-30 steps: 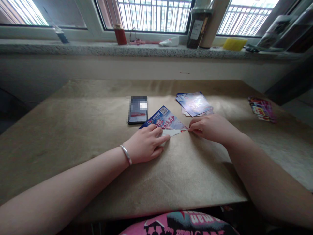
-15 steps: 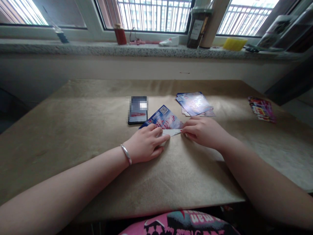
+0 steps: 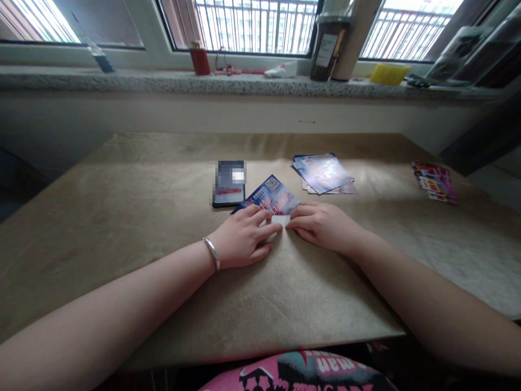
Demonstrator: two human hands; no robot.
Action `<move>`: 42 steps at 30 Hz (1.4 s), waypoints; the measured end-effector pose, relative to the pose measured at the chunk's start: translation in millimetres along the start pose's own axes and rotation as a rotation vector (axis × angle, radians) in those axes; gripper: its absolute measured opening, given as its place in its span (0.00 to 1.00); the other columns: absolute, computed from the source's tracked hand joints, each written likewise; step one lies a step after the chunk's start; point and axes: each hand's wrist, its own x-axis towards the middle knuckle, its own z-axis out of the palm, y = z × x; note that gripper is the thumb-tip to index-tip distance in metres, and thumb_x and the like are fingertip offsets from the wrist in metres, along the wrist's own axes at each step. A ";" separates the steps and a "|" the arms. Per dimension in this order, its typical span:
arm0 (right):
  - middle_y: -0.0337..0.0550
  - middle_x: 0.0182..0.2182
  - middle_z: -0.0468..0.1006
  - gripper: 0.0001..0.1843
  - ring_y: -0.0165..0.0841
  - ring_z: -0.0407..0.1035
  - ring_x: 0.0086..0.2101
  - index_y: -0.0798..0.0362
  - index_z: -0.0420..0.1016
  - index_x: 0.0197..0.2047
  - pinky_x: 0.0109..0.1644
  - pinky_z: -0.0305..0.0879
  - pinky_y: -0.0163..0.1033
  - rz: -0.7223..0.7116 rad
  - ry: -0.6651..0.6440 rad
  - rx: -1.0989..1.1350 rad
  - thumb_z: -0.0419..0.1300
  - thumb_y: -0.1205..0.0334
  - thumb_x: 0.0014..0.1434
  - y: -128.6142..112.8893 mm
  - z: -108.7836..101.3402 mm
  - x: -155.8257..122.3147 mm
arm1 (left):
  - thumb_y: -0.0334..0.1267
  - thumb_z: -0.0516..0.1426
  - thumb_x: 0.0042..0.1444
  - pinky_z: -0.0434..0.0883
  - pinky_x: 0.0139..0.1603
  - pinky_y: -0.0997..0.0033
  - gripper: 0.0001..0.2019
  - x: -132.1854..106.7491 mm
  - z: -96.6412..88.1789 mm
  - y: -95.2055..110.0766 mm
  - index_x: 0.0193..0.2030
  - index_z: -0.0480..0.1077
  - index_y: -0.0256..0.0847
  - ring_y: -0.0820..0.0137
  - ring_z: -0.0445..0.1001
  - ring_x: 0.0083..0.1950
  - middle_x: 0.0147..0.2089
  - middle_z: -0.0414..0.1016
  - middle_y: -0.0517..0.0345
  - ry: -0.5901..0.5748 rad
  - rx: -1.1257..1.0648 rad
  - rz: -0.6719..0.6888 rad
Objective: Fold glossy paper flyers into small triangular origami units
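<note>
phone point(image 3: 228, 187) left of leaflet point(image 3: 273, 195) on table point(image 3: 134, 190)

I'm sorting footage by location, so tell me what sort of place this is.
Probably a room in a home, though not certain: a broad table stands below a window, with odds and ends along its stone sill.

You face a pale wall point(image 3: 244, 115) below a speckled stone windowsill point(image 3: 142, 84). Above it stand windows point(image 3: 116, 21) in light frames point(image 3: 151, 30), with a railing point(image 3: 399, 33) of upright bars outside. Daylight enters through the panes and lays a soft sheen across your tan worktop point(image 3: 163, 187), while the room's left side, beside you, sits in shadow.
</note>
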 end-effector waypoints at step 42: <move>0.41 0.39 0.78 0.14 0.32 0.69 0.37 0.48 0.78 0.40 0.37 0.61 0.36 -0.001 0.001 -0.078 0.52 0.68 0.59 -6.5 5.0 1.5 | 0.37 0.51 0.62 0.66 0.51 0.65 0.08 -1.6 -3.7 -27.4 0.43 0.70 0.41 0.66 0.66 0.47 0.47 0.71 0.53 0.000 -0.170 0.183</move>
